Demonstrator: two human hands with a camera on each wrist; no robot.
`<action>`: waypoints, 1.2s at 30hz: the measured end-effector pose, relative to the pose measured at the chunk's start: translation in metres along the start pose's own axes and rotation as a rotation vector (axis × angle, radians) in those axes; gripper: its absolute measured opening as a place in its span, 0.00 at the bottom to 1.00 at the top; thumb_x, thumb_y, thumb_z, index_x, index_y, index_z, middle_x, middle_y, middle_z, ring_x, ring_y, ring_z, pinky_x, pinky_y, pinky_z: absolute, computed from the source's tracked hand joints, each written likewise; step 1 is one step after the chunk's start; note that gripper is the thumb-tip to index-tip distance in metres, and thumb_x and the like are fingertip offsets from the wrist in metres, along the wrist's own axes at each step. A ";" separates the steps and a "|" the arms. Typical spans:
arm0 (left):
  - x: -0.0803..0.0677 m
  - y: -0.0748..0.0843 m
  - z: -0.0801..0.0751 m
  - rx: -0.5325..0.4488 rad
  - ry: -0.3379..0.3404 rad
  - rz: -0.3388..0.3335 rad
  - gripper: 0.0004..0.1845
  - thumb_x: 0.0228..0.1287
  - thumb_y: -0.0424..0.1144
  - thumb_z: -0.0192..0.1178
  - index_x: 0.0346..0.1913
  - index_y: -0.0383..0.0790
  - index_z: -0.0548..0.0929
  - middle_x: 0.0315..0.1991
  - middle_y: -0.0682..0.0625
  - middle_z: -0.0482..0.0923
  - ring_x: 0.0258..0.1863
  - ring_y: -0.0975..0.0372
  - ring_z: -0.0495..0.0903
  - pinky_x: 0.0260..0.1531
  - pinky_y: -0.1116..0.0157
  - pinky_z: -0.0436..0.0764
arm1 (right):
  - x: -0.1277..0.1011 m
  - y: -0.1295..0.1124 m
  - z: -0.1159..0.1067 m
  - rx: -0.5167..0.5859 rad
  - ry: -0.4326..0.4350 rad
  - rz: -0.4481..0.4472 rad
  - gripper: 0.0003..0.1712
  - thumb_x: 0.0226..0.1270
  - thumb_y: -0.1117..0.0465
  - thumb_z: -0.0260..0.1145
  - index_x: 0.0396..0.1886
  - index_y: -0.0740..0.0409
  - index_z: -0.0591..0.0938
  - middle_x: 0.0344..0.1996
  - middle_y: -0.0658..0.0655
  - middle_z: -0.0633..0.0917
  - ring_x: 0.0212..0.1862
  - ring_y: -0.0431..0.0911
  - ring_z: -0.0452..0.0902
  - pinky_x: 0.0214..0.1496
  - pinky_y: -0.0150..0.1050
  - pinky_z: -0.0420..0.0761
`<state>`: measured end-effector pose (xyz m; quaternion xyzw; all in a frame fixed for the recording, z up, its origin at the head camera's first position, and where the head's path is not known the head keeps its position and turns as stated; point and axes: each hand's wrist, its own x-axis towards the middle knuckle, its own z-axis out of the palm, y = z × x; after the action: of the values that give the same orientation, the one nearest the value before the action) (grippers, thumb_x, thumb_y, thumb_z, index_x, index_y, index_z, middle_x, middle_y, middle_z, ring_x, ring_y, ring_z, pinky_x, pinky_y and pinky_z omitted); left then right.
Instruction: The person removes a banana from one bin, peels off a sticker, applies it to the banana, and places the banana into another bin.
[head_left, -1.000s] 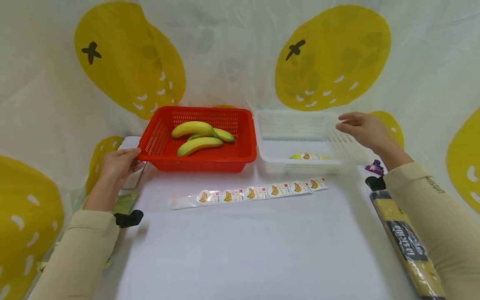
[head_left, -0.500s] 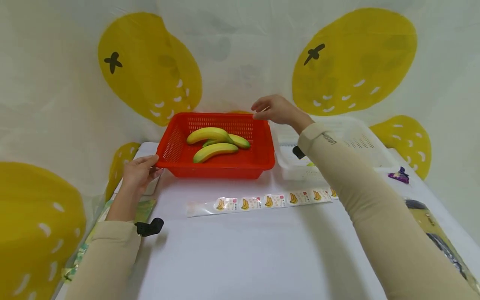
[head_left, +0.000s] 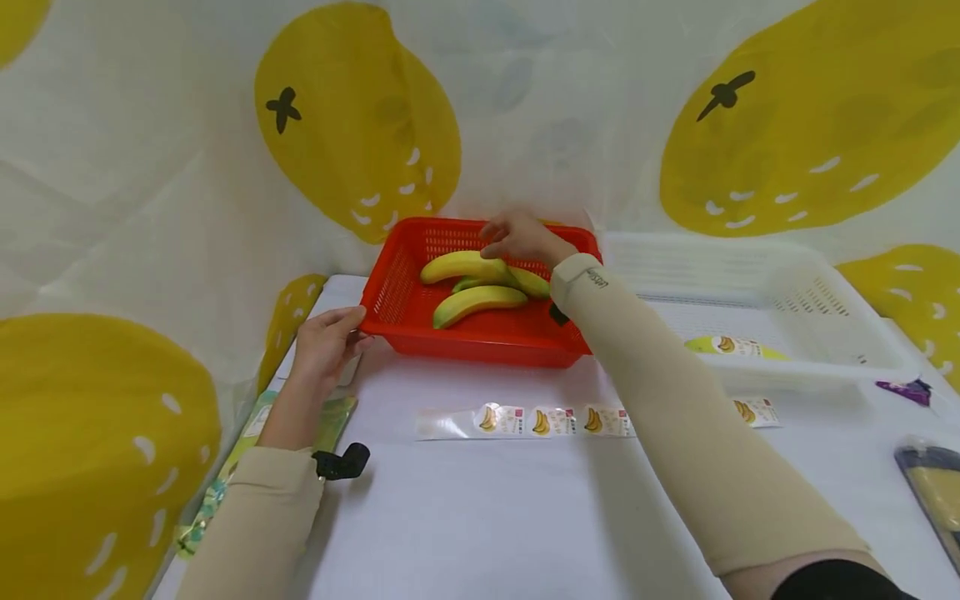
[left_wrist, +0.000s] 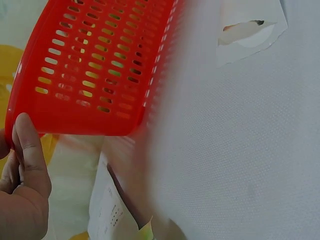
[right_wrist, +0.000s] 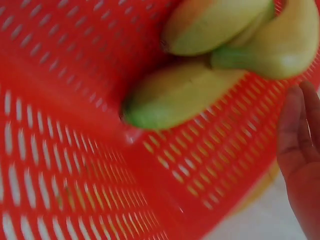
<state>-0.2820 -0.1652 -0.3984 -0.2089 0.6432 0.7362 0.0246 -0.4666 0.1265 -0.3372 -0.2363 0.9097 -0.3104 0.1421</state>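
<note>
My left hand (head_left: 327,343) grips the left corner of the red basket (head_left: 480,347) by its rim, thumb and fingers on either side. The left wrist view shows the fingers (left_wrist: 31,145) against the red rim. Inside the basket lie several yellow bananas (head_left: 480,305) with greenish ends, some overlapping. Above them, toward the back wall of the basket, hovers my right hand (head_left: 521,237), its fingers relaxed and nothing held. In the right wrist view that hand (right_wrist: 300,145) is close beside a banana (right_wrist: 290,45), apart from it as far as I can tell.
A white basket (head_left: 817,367) stands to the right, holding a banana (head_left: 735,347) with a sticker on it. In front lies a strip of banana stickers (head_left: 540,422), partly hidden by my right sleeve. A purple wrapper (head_left: 907,390) and a yellow packet (head_left: 937,487) lie at far right.
My right hand has moved left from over the white basket to inside the red basket's area, above the bananas. My left hand keeps its grip on the rim. The head view has turned.
</note>
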 end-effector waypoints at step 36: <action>-0.005 -0.004 0.018 -0.060 -0.027 0.006 0.21 0.73 0.44 0.61 0.63 0.37 0.78 0.37 0.53 0.81 0.25 0.68 0.82 0.33 0.77 0.83 | -0.029 0.019 0.002 0.150 0.001 0.121 0.28 0.75 0.53 0.64 0.71 0.55 0.74 0.70 0.59 0.74 0.67 0.54 0.69 0.71 0.51 0.72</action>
<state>-0.2806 -0.1460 -0.3989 -0.1975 0.6210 0.7581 0.0248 -0.4475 0.1537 -0.3470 -0.1694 0.8966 -0.3689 0.1772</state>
